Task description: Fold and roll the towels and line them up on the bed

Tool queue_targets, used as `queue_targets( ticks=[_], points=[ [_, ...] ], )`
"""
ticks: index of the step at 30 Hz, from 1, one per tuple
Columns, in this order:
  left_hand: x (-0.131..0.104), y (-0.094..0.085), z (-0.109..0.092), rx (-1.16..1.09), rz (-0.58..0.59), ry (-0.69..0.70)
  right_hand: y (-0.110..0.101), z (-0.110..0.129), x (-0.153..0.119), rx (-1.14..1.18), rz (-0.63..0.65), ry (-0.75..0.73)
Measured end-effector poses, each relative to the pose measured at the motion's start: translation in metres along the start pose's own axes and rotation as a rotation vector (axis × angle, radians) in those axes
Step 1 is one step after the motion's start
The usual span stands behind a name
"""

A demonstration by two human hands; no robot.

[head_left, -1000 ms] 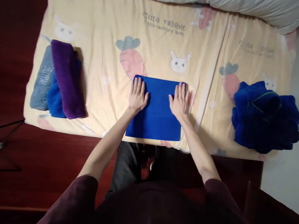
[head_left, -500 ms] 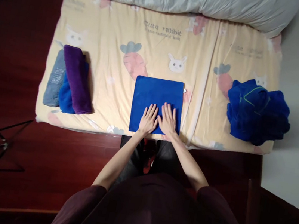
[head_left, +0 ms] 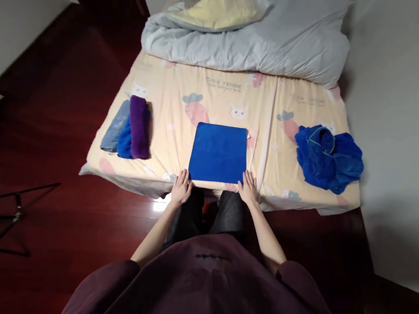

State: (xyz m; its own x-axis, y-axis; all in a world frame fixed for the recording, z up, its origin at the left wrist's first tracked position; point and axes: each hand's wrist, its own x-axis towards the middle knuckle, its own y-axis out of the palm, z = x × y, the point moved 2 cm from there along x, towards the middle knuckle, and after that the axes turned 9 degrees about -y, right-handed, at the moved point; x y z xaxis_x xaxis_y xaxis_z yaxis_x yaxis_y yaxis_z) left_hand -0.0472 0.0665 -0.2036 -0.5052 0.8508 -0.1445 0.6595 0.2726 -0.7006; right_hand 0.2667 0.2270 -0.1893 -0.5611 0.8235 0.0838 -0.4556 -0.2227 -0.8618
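Note:
A blue towel (head_left: 219,153) lies flat and smooth on the bed, a small white tag at its right edge. My left hand (head_left: 181,188) rests at the bed's front edge beside the towel's near left corner, fingers stretched out. At the near right corner, my right hand (head_left: 249,188) touches the towel's edge with its fingers extended. Neither hand visibly grips the cloth. Off to the right sits a crumpled heap of blue cloth (head_left: 328,159) with thin green trim.
On the left of the bed lie a rolled purple towel (head_left: 139,127), a blue towel (head_left: 125,141) and a grey towel (head_left: 115,126). A grey quilt (head_left: 246,49) covers the far end of the patterned sheet (head_left: 166,150). Black stand legs (head_left: 17,214) rest on the floor.
Both hands have slid off the towel's middle and apart, to its two near corners. The view has tilted up, showing more of the bed's far end.

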Motion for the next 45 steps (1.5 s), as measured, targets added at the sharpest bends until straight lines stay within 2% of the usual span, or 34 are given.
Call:
queue_targets(
  ticks=[3,6,8,10,13,19,29,34,41,45],
  points=[
    [-0.014,-0.008,0.011,-0.143,-0.003,-0.086,-0.009,-0.01,-0.021,0.154,-0.169,0.145],
    [-0.015,-0.016,0.014,-0.283,-0.027,-0.207,-0.017,-0.022,-0.036,0.388,-0.339,0.365],
    [-0.011,-0.017,0.011,-0.42,0.009,-0.315,-0.019,-0.026,-0.039,0.566,-0.367,0.479],
    [-0.004,-0.015,0.005,-0.547,0.079,-0.413,-0.018,-0.026,-0.038,0.689,-0.334,0.526],
    [0.006,-0.009,-0.004,-0.622,0.135,-0.476,-0.015,-0.019,-0.031,0.775,-0.265,0.532],
    [0.018,0.001,-0.005,-0.631,0.074,-0.541,-0.003,-0.002,-0.017,0.857,-0.209,0.568],
    [0.03,-0.003,-0.002,-0.592,0.053,-0.607,-0.004,0.002,-0.011,0.885,-0.189,0.574],
    [0.031,-0.005,-0.002,-0.59,0.014,-0.597,-0.007,0.0,-0.007,0.891,-0.18,0.605],
    [0.024,-0.01,0.001,-0.59,-0.046,-0.511,-0.003,-0.003,-0.007,0.857,-0.223,0.615],
    [0.021,-0.014,0.006,-0.578,-0.027,-0.462,-0.003,-0.005,-0.015,0.846,-0.243,0.577]
  ],
)
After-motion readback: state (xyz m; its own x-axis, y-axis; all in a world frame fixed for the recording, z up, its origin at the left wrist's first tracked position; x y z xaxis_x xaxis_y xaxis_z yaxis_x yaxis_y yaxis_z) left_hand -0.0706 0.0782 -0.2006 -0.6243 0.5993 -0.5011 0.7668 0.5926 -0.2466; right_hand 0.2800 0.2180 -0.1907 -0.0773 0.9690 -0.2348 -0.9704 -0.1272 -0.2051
